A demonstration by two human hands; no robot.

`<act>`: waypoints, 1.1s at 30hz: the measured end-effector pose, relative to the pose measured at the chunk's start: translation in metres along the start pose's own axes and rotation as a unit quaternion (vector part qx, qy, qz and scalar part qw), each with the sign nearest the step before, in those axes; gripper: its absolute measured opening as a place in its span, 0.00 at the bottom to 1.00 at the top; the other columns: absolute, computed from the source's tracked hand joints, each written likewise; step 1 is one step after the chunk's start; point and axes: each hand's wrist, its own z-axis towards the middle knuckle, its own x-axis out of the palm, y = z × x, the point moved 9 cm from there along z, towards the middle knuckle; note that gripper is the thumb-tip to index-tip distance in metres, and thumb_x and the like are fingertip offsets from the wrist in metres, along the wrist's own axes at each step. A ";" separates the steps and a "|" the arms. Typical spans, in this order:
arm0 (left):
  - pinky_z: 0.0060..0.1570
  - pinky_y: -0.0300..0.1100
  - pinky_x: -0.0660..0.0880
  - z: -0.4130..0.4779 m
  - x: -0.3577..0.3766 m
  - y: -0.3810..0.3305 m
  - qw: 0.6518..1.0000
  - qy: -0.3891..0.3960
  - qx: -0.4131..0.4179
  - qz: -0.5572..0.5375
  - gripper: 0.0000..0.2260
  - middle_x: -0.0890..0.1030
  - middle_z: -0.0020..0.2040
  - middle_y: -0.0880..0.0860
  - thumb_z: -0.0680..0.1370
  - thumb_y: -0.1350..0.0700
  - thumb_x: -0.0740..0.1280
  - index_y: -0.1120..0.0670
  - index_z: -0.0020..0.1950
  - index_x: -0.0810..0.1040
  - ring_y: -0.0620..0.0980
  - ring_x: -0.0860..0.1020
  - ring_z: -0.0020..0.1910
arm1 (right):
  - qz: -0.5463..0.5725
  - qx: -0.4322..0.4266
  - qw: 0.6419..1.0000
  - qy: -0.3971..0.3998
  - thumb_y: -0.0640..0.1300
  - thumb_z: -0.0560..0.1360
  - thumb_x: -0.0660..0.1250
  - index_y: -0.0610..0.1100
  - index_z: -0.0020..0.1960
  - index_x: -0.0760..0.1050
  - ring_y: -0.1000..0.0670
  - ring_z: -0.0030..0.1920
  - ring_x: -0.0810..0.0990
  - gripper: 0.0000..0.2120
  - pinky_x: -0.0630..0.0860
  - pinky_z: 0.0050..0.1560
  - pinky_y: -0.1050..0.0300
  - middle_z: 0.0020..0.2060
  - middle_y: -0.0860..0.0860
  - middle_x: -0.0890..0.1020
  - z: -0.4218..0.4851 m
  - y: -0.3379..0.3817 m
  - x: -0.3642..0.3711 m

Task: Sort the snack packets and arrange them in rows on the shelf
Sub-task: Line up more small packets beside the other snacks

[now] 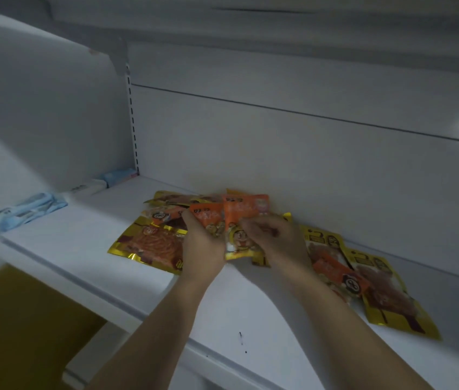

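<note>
Sorting looks barely begun — your left grip (203,246) and right grip (277,243) both clasp a fan of orange packets (239,212) just above the shelf (81,249), while gold packets (152,246) lie jumbled around them, no rows formed yet.

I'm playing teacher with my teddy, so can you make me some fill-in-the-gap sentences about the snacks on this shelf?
The left hand and the right hand hold small snack packets, which are ____.
The big gold packet lies flat to the ____ of the left hand.
The shelf under them is ____.
The packs at the shelf's left end are pale ____.
Missing words: orange, left, white, blue.
</note>
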 end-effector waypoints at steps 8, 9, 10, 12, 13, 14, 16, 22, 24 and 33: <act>0.56 0.52 0.77 -0.003 0.015 0.003 0.992 0.083 -0.049 -0.080 0.23 0.81 0.54 0.45 0.72 0.42 0.69 0.47 0.62 0.66 0.44 0.80 0.53 | 0.046 0.032 0.994 -0.097 0.41 0.68 0.79 0.56 0.68 0.70 0.53 0.49 0.85 0.33 0.82 0.45 0.58 0.50 0.55 0.85 0.007 -0.029 -0.035; 0.55 0.50 0.78 -0.004 0.017 0.001 0.992 0.098 -0.040 -0.072 0.21 0.82 0.53 0.44 0.72 0.42 0.70 0.45 0.61 0.69 0.44 0.81 0.53 | 0.027 0.035 0.994 -0.098 0.41 0.68 0.79 0.54 0.61 0.76 0.53 0.47 0.85 0.25 0.81 0.42 0.60 0.47 0.55 0.86 0.008 -0.029 -0.035; 0.52 0.48 0.78 -0.005 0.018 -0.002 0.992 0.106 -0.028 -0.065 0.18 0.82 0.52 0.42 0.72 0.42 0.71 0.42 0.59 0.72 0.42 0.81 0.52 | 0.015 0.036 0.995 -0.091 0.42 0.68 0.78 0.54 0.55 0.79 0.53 0.46 0.86 0.18 0.81 0.40 0.62 0.45 0.56 0.86 0.007 -0.028 -0.033; 0.49 0.43 0.78 -0.004 0.016 -0.005 0.992 0.102 -0.015 -0.069 0.11 0.84 0.49 0.41 0.75 0.50 0.72 0.41 0.55 0.76 0.39 0.82 0.50 | 0.014 0.033 0.997 -0.072 0.42 0.69 0.77 0.52 0.50 0.81 0.54 0.44 0.86 0.12 0.79 0.38 0.65 0.43 0.56 0.86 0.007 -0.029 -0.028; 0.49 0.44 0.78 -0.003 0.014 -0.004 0.992 0.096 -0.021 -0.082 0.10 0.84 0.49 0.43 0.76 0.53 0.73 0.42 0.54 0.78 0.40 0.82 0.49 | 0.010 0.031 0.997 -0.067 0.43 0.70 0.77 0.52 0.50 0.81 0.55 0.44 0.86 0.11 0.79 0.38 0.66 0.43 0.57 0.86 0.007 -0.029 -0.026; 0.50 0.46 0.79 -0.002 0.013 -0.002 0.991 0.093 -0.031 -0.095 0.10 0.85 0.49 0.44 0.76 0.56 0.73 0.45 0.55 0.79 0.42 0.83 0.49 | 0.004 0.029 0.997 -0.067 0.42 0.71 0.76 0.53 0.50 0.80 0.57 0.44 0.85 0.11 0.78 0.38 0.68 0.43 0.59 0.86 0.006 -0.029 -0.025; 0.53 0.50 0.80 -0.001 0.014 0.000 0.988 0.097 -0.045 -0.112 0.09 0.85 0.49 0.47 0.76 0.57 0.73 0.49 0.55 0.80 0.45 0.83 0.50 | -0.005 0.031 0.997 -0.070 0.41 0.73 0.74 0.53 0.50 0.78 0.61 0.43 0.84 0.11 0.76 0.38 0.71 0.43 0.63 0.85 0.006 -0.030 -0.024; 0.55 0.56 0.79 -0.007 0.018 0.003 0.980 0.109 -0.085 -0.143 0.08 0.86 0.48 0.50 0.75 0.59 0.73 0.47 0.50 0.81 0.50 0.84 0.50 | -0.002 0.055 0.998 -0.043 0.38 0.74 0.73 0.52 0.51 0.79 0.57 0.45 0.85 0.11 0.78 0.40 0.67 0.43 0.58 0.86 0.008 -0.027 -0.021; 0.55 0.53 0.79 -0.007 0.017 -0.002 0.982 0.099 -0.082 -0.140 0.09 0.86 0.46 0.48 0.75 0.60 0.73 0.47 0.50 0.81 0.49 0.84 0.49 | -0.009 0.060 0.997 -0.040 0.39 0.74 0.73 0.51 0.51 0.79 0.55 0.46 0.85 0.10 0.80 0.44 0.63 0.45 0.56 0.86 0.009 -0.022 -0.021; 0.51 0.53 0.80 -0.055 0.113 -0.074 0.967 0.202 -0.047 -0.145 0.04 0.86 0.44 0.49 0.76 0.56 0.72 0.48 0.44 0.85 0.50 0.85 0.46 | -0.011 0.070 0.988 -0.140 0.43 0.73 0.74 0.51 0.51 0.80 0.53 0.46 0.85 0.08 0.81 0.48 0.53 0.45 0.56 0.86 -0.049 0.008 -0.148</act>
